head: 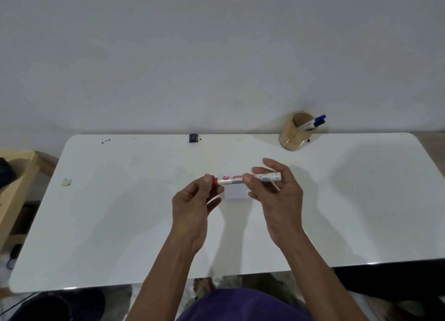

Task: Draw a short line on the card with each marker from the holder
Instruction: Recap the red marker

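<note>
I hold a white board marker (234, 179) with red print level above the table's middle. My right hand (277, 195) grips its barrel between thumb and fingers. My left hand (195, 202) pinches the red cap (214, 181) at the marker's left end. A small white card (236, 192) lies flat on the table just below the marker, partly hidden by my hands. A tan round holder (295, 135) stands at the table's far edge, to the right, with two blue-capped markers (316, 122) leaning in it.
The white table (120, 212) has rounded corners and meets a plain wall at the back. A small black object (193, 137) sits at the far edge. A wooden piece of furniture (14, 183) stands to the left. A small pale scrap (66, 182) lies at left.
</note>
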### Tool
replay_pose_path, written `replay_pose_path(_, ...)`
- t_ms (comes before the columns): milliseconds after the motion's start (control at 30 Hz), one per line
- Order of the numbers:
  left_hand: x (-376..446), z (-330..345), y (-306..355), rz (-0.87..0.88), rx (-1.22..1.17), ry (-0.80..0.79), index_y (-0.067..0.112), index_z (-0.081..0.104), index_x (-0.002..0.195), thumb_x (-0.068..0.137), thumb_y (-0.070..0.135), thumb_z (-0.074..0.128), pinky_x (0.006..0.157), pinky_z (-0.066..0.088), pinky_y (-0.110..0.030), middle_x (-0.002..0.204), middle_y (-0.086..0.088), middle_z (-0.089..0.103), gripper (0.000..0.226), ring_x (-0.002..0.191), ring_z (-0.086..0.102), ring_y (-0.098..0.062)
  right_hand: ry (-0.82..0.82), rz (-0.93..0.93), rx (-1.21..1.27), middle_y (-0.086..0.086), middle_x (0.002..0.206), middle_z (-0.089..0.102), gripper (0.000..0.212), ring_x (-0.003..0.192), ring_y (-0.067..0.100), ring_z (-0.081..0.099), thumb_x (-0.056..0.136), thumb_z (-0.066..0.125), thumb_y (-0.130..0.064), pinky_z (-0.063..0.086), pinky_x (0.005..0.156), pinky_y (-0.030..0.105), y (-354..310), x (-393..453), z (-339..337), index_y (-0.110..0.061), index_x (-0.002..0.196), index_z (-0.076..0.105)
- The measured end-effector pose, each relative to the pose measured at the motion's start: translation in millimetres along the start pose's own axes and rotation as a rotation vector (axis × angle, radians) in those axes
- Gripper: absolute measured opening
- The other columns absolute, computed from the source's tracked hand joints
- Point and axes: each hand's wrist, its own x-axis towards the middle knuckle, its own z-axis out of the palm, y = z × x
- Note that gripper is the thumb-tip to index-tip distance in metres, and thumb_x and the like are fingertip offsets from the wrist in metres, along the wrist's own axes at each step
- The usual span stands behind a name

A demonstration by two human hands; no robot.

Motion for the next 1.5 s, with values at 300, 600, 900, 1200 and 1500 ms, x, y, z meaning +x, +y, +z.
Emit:
replay_pose_path(300,9,80,14,0.388,0.463,-0.034,0.019,0.076,0.084,0.092,0.021,0.069,0.071,0.053,-0.021,0.075,0.004,0.078,0.011,0.072,0.071,-0.006,-0.145,-0.703,-0.740,-0.008,0.088,0.077,0.019,0.083,0.015,0.065,0.078,0.087,-0.015,0.056,0.073,0.040,-2,60,-48,-0.017,0.095,0.078)
replay_pose_path(600,34,168,-8,0.342,0.606,-0.085,0.027,0.075,0.092,0.093,0.042,0.065,0.082,0.056,-0.027,0.089,0.011,0.077,0.018,0.090,0.072,-0.006,-0.102,-0.561,-0.619,-0.006,0.106,0.070,0.041,0.092,0.006,0.067,0.102,0.061,-0.017,0.057,0.078,0.025,-17,115,-118,-0.032,0.140,0.053)
replay_pose_path(900,101,227,-47,0.489,0.933,-0.069,0.020,0.049,0.139,0.083,0.039,0.078,0.091,0.055,-0.035,0.134,0.003,0.059,0.066,0.109,0.058,-0.008,0.203,-0.573,-0.316,0.000,0.105,0.070,0.043,0.092,0.011,0.072,0.094,0.070,-0.008,0.057,0.076,0.017,-60,209,-141,-0.015,0.132,0.051)
replay_pose_path(1200,131,254,-64,0.649,0.972,-0.202,0.038,0.046,0.133,0.079,0.027,0.083,0.089,0.045,-0.028,0.112,0.060,0.039,0.066,0.115,0.047,0.000,0.158,-0.462,-0.432,-0.008,0.091,0.072,0.023,0.088,-0.001,0.071,0.095,0.070,-0.013,0.056,0.072,0.014,-25,254,-137,-0.015,0.117,0.062)
replay_pose_path(1500,141,255,-71,0.695,0.916,-0.175,0.050,0.042,0.130,0.084,0.034,0.078,0.093,0.051,-0.021,0.114,0.050,0.049,0.061,0.110,0.049,0.020,0.184,-0.362,-0.493,-0.009,0.090,0.074,0.012,0.080,-0.018,0.063,0.096,0.069,-0.020,0.045,0.074,0.001,-9,262,-135,-0.012,0.105,0.072)
